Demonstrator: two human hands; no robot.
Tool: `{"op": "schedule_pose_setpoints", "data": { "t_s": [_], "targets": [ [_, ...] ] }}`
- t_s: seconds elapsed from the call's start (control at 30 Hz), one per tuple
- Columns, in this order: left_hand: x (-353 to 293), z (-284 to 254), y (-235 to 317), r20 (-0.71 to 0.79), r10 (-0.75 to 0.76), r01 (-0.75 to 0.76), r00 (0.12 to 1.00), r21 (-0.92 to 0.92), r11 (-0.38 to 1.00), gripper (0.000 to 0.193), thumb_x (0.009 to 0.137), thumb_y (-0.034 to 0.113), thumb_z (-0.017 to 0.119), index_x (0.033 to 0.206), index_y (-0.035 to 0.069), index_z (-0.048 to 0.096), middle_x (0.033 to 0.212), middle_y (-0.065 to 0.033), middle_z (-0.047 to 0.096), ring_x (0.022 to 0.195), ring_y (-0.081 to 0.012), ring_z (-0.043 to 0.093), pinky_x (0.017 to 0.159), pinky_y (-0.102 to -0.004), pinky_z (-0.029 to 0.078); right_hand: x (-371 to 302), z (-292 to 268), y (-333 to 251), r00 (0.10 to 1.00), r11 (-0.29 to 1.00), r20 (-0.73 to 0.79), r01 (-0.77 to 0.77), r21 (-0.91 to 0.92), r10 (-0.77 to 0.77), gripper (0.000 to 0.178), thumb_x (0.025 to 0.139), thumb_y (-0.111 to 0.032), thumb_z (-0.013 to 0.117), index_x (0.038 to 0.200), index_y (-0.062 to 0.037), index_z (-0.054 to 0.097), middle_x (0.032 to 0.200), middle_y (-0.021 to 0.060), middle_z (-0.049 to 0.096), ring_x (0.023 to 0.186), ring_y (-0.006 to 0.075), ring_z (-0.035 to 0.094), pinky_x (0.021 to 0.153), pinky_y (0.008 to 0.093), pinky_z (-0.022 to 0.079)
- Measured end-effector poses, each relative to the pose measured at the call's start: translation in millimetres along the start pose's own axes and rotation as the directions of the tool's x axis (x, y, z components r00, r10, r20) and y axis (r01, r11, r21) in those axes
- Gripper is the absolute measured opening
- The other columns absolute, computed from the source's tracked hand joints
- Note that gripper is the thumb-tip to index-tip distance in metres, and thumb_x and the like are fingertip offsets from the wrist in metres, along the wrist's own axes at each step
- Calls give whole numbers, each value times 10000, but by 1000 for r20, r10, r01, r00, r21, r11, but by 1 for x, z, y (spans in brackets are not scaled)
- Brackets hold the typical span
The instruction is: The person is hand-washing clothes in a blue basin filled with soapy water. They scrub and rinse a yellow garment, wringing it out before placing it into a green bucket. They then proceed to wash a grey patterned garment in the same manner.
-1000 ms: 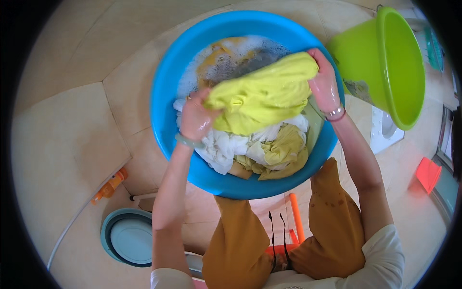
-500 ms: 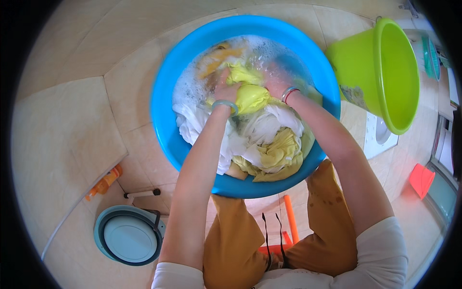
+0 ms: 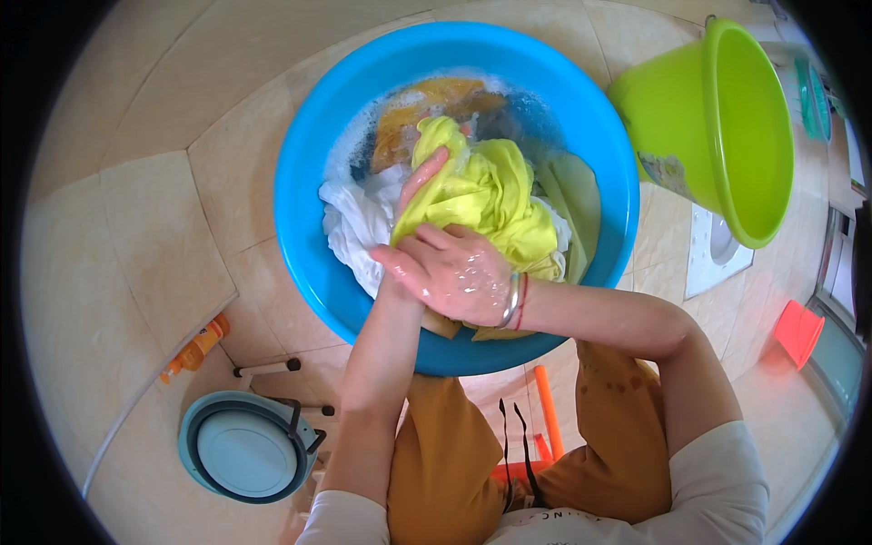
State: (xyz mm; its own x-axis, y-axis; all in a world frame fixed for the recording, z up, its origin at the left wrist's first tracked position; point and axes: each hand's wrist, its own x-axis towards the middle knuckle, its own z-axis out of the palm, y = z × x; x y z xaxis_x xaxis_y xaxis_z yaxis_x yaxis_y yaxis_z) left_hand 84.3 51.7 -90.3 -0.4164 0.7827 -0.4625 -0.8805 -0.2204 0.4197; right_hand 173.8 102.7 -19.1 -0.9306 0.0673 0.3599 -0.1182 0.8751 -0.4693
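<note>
A big blue basin [image 3: 309,136] holds soapy water and several wet clothes. On top lies a bunched yellow-green garment [image 3: 490,195]. My left hand [image 3: 423,178] reaches up from below, its fingers curled into the garment's left edge. My right hand [image 3: 450,271], wet and sudsy with bracelets at the wrist, lies across my left wrist and presses down on the garment's near end. A white cloth [image 3: 354,222] sits to the left of the hands and an orange-brown cloth [image 3: 427,104] floats at the far side.
A lime green bucket [image 3: 727,136] stands tilted to the right of the basin. On the tiled floor are a pale blue round container [image 3: 245,447] at lower left, an orange bottle [image 3: 195,343] and a red object [image 3: 799,331]. I sit on an orange stool [image 3: 545,413].
A second ago my hands held the garment stretched wide. They then came together over the basin's far side, and now sit nearer me, crossed over the bunched garment.
</note>
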Motion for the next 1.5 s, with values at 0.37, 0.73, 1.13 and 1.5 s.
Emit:
{"op": "schedule_pose_setpoints", "data": {
  "t_s": [0.37, 0.73, 1.13, 1.5],
  "targets": [
    [11, 9, -4, -105, 22, -44, 994, -209, 977, 390, 991, 316, 523, 1274, 48, 522, 1214, -93, 603, 1071, -217, 604, 949, -353, 497, 48, 5, 30, 982, 984, -115, -141, 105, 153, 174, 814, -236, 676, 712, -134, 579, 656, 36, 544, 599, 204, 608, 464, 325, 473],
    [29, -3, 11, -520, 156, -84, 840, 160, 984, 420, 966, 255, 574, 1337, 86, 470, 1285, -96, 552, 1151, -249, 552, 963, -394, 474, -1, 24, 183, 734, 712, 61, -673, 203, 676, 389, 912, -444, 587, 1106, -114, 651, 1216, 144, 551, 1121, 336, 530, 937, 410, 433],
    [45, -34, -2, -407, 46, 8, 912, 129, 992, 424, 957, 195, 606, 1354, 128, 472, 1358, -96, 514, 1174, -276, 547, 970, -444, 488, 3, 44, 188, 571, 613, 307, -788, -56, 761, 247, 901, -223, 624, 1119, -109, 639, 1086, 142, 647, 953, 346, 630, 820, 459, 505],
    [6, 29, 19, -7, 60, -61, 998, -143, 988, 371, 1015, 316, 482, 1329, 122, 508, 1249, -61, 583, 1142, -214, 565, 950, -364, 485, 4, -2, 15, 995, 989, -22, 99, 107, -97, 79, 685, -228, 661, 757, -200, 640, 972, -16, 538, 858, 200, 562, 602, 314, 505]
  ]
}}
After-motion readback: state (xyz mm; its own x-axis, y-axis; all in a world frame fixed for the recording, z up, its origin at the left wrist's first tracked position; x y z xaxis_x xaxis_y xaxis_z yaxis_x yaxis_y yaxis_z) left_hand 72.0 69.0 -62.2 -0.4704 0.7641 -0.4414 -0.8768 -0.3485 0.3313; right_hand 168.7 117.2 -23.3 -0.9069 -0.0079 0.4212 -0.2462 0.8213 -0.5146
